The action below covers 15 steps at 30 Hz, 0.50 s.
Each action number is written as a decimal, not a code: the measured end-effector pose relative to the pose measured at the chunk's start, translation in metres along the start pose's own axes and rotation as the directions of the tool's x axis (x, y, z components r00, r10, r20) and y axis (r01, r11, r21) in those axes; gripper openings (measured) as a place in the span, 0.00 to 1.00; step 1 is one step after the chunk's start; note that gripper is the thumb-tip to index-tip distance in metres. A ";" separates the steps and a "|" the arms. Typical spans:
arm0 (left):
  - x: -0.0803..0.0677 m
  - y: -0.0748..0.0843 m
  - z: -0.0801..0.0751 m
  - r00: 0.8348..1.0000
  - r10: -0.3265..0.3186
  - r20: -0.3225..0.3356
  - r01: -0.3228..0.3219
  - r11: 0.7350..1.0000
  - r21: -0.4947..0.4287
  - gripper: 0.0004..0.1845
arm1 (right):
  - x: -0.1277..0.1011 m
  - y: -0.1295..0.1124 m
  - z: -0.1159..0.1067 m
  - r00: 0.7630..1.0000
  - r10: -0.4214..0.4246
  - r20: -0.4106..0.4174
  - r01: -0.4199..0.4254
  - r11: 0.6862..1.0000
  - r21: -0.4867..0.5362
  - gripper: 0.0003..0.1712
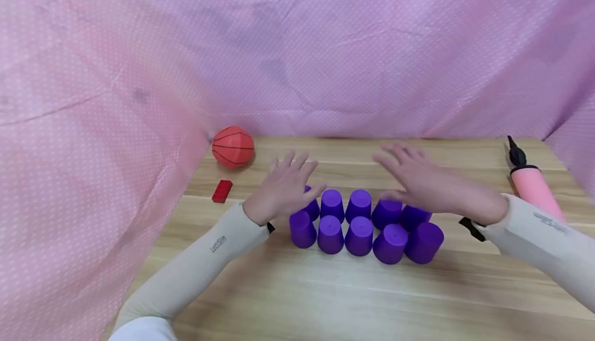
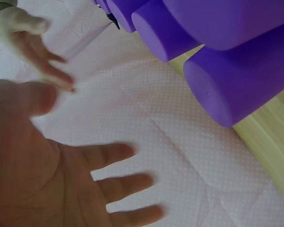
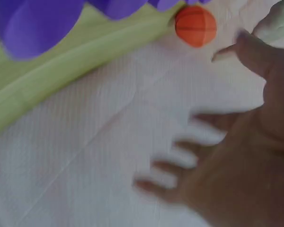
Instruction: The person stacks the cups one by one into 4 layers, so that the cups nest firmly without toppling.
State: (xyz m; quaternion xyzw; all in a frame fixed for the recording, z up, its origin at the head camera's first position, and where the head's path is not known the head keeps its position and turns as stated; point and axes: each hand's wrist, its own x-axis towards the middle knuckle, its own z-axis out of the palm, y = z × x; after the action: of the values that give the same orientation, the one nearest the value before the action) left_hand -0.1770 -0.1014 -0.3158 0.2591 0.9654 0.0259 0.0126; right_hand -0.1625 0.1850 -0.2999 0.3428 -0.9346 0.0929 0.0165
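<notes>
Several purple cups (image 1: 359, 236) stand upside down in two rows on the wooden table. Over the left end of the rows is my left hand (image 1: 285, 188), fingers spread and nothing held. My right hand (image 1: 420, 181) is above the right end, its fingers also spread, and it partly covers the back cups there. Both palms appear bare in the wrist views. In the left wrist view, purple cups (image 2: 209, 90) lie beyond the left hand, apart from its fingers. Blur softens the right hand (image 3: 236, 156) in the right wrist view.
A red ball with black lines (image 1: 233, 147) sits at the table's back left, with a small red block (image 1: 222, 191) in front of it. On the right lies a pink hand pump (image 1: 536, 191) with a black nozzle. Pink dotted cloth (image 1: 325, 51) hangs around the table.
</notes>
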 end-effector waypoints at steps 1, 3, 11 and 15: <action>-0.002 -0.002 0.000 1.000 0.018 0.010 -0.018 1.000 0.014 0.32 | 0.005 -0.002 0.003 0.998 -0.060 0.018 0.060 0.998 0.006 0.38; -0.005 -0.005 0.002 0.998 0.058 0.025 -0.060 0.997 0.052 0.24 | 0.017 -0.008 0.011 0.984 -0.174 0.047 0.173 0.985 0.022 0.31; -0.003 -0.015 0.018 0.988 0.132 0.079 -0.135 0.990 0.033 0.15 | 0.062 -0.030 0.039 0.918 -0.377 0.119 0.372 0.926 0.065 0.18; -0.002 -0.020 0.024 0.988 0.128 0.085 -0.129 0.992 0.010 0.15 | 0.075 -0.036 0.046 0.917 -0.375 0.136 0.368 0.927 0.074 0.15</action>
State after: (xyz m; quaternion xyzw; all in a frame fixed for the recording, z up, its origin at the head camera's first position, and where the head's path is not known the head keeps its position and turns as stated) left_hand -0.1840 -0.1183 -0.3406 0.3216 0.9455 0.0084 0.0496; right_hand -0.1956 0.1018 -0.3323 0.5202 -0.8488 0.0841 -0.0435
